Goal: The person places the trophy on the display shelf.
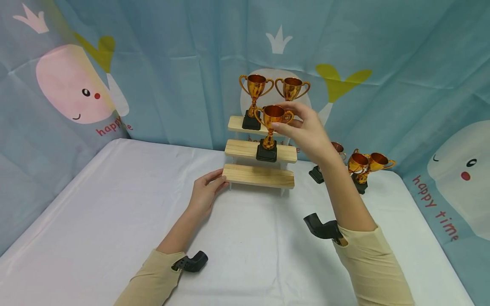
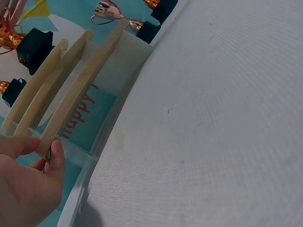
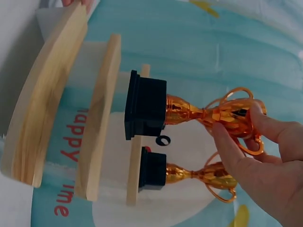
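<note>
A three-step wooden stand (image 1: 260, 175) sits at the middle back of the white table. Two gold trophies (image 1: 255, 91) (image 1: 292, 88) stand on its top step. My right hand (image 1: 285, 121) pinches the cup of a third gold trophy (image 1: 272, 117), whose black base (image 1: 266, 152) sits at the middle step. The right wrist view shows the fingers (image 3: 232, 151) on the cup (image 3: 227, 113) and the base (image 3: 145, 111) against the middle plank (image 3: 102, 118). My left hand (image 1: 218, 180) grips the left end of the bottom step; thumb (image 2: 57, 156) and finger clamp the plank (image 2: 80, 90).
Further gold trophies (image 1: 360, 163) (image 1: 377, 160) stand on the table right of the stand, one partly hidden behind my right forearm. A blue printed curtain (image 1: 153, 63) closes off the back and sides. White tablecloth (image 1: 115, 204) stretches to the left and front.
</note>
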Tool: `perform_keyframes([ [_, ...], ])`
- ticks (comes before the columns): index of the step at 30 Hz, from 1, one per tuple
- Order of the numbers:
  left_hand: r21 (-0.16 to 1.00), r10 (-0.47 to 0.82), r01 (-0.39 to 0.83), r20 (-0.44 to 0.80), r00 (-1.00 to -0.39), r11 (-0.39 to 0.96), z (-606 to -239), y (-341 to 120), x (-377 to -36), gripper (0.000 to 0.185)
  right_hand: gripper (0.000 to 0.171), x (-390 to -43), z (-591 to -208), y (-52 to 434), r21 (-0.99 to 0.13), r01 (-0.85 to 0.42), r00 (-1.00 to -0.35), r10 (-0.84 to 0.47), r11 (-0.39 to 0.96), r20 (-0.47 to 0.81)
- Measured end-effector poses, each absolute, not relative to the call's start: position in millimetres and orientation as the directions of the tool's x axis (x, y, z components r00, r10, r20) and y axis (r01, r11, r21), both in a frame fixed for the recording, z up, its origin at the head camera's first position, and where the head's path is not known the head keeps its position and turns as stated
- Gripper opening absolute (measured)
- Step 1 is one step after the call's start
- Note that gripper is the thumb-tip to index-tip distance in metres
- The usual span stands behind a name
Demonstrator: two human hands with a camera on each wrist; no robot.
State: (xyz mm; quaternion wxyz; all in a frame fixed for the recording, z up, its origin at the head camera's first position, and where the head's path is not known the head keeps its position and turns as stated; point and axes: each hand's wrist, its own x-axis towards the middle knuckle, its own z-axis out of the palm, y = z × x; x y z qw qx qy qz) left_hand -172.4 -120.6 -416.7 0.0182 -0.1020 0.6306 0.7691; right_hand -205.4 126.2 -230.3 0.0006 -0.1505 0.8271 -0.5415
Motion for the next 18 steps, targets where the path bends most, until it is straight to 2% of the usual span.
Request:
perform_keyframes([
  [7, 0.965, -0.098, -0.163, -0.186, -0.978, -0.206, -417, -121, -173, 0.042, 0.054, -220, -233, 114, -0.912, -0.255, -0.949, -0.266, 0.321, 0.172],
  [18, 0.963, -0.094, -0.173, -0.196, -0.976, -0.208, -417, -122, -173, 0.043, 0.050, -240, -246, 94, -0.956, -0.243, -0.943, -0.270, 0.163, 0.194],
])
